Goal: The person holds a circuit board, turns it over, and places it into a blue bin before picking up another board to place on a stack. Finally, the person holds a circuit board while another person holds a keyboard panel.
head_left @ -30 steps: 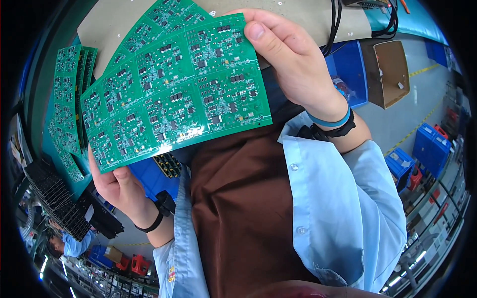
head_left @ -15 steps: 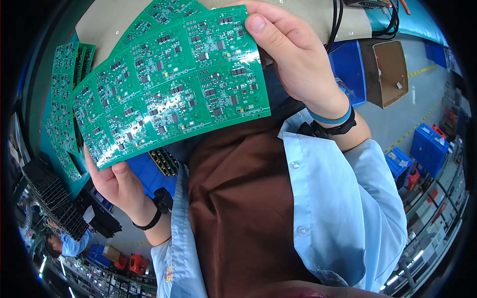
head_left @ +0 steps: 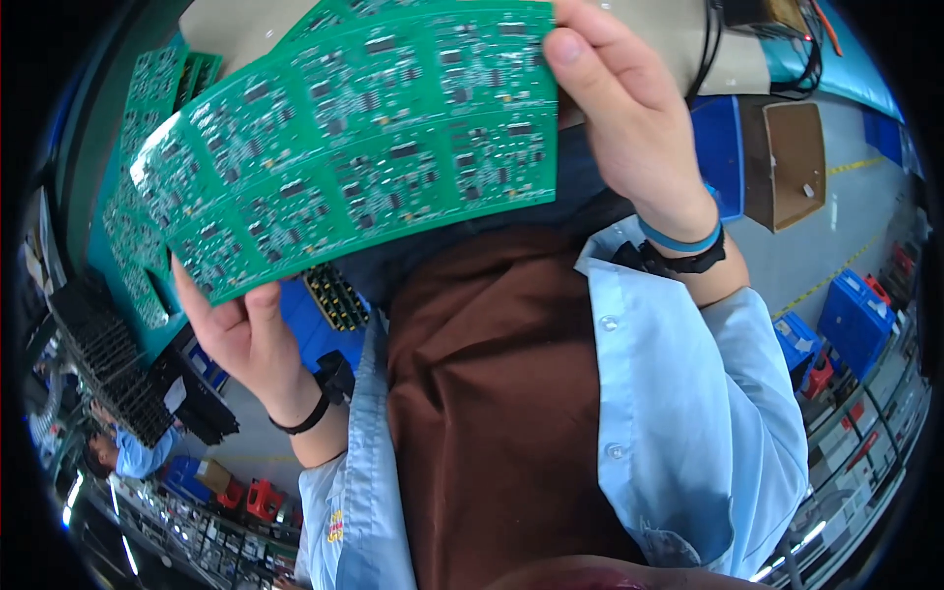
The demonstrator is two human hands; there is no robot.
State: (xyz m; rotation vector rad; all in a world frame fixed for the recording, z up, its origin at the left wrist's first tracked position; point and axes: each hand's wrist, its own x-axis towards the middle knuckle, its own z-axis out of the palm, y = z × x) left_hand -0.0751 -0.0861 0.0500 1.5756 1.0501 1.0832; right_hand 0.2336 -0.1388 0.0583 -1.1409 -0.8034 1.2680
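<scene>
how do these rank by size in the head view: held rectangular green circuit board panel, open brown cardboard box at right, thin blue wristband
Largest to smallest, by apparent size only:
1. Rectangular green circuit board panel
2. Open brown cardboard box
3. Thin blue wristband

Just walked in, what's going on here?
A person's left hand holds a green circuit-board panel by its lower-left corner, while the right hand grips its upper-right corner. The populated side faces the camera. Other green panels show behind it and to its left.
</scene>
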